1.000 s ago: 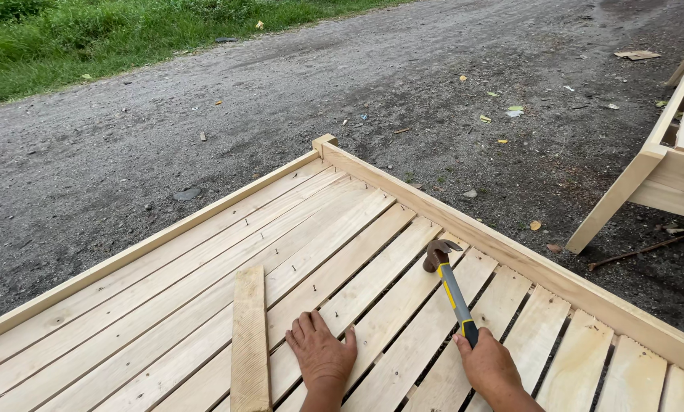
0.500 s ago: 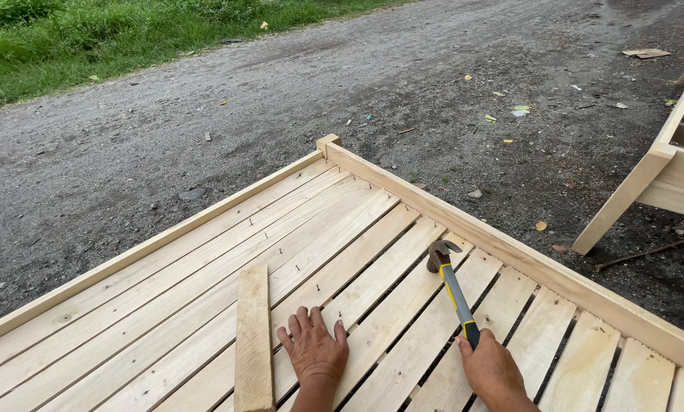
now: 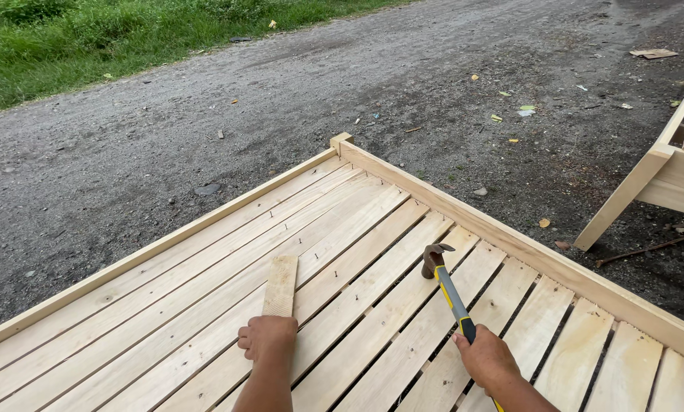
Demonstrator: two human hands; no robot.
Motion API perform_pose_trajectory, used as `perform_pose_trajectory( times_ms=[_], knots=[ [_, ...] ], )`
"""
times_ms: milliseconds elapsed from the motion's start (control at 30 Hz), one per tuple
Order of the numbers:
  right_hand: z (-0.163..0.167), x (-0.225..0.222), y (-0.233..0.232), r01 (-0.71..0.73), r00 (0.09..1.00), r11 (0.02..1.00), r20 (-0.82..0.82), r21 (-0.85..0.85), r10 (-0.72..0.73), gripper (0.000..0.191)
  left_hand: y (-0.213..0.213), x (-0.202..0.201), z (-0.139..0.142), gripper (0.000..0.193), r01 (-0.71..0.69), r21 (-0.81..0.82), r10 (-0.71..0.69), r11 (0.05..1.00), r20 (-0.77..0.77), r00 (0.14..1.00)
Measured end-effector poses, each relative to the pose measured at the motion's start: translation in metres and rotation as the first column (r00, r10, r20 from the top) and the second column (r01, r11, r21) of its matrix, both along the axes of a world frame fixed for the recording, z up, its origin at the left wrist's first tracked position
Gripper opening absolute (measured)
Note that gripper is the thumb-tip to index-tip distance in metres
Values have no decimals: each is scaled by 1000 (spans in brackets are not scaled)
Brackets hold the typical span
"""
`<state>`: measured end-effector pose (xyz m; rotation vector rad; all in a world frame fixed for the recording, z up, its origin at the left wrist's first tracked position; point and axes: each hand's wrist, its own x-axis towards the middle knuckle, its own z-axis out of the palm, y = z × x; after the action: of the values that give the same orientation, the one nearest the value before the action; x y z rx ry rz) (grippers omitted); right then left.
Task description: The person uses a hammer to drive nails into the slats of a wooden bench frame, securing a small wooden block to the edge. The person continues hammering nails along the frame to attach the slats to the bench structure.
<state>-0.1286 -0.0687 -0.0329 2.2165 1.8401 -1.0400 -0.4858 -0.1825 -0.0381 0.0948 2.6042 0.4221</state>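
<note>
My right hand [image 3: 485,357] grips the yellow and black handle of a claw hammer [image 3: 447,290]. Its steel head rests on a slat of the pale wooden slatted panel [image 3: 205,305] in front of me. My left hand [image 3: 269,339] is curled over the near end of a short loose board [image 3: 281,284], which lies flat across the slats to the left of the hammer. Small dark nails stand along the slats around the board.
A raised rim [image 3: 510,244] borders the panel and meets at a far corner [image 3: 342,141]. Beyond it lies a gravel road [image 3: 281,107] with scattered leaves, and grass [image 3: 90,38] beyond that. Another pale wooden frame [image 3: 662,175] stands at the right.
My left hand has moved left off the slats, where it lay with its fingers spread, and closed on the near end of the loose board. The hammer has barely moved.
</note>
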Motion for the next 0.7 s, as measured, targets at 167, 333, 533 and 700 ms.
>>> perform_pose_trajectory(
  times_ms=[167, 333, 533, 700],
  knots=[
    [-6, -10, -18, -67, 998, 994, 8, 82, 66, 46, -23, 25, 25, 50, 314, -3, -312, 949, -115, 943],
    [16, -17, -25, -43, 999, 994, -19, -103, 41, 45, -28, 31, 36, 31, 559, -6, -552, 829, -169, 817],
    [40, -24, -42, -77, 997, 991, -34, -107, 74, 42, -49, 12, 50, 37, 682, -78, -678, 727, -234, 697],
    [41, -28, -47, -57, 997, 992, -55, -112, 52, 42, -42, 6, 64, 34, 699, -138, -709, 702, -230, 667]
  ],
)
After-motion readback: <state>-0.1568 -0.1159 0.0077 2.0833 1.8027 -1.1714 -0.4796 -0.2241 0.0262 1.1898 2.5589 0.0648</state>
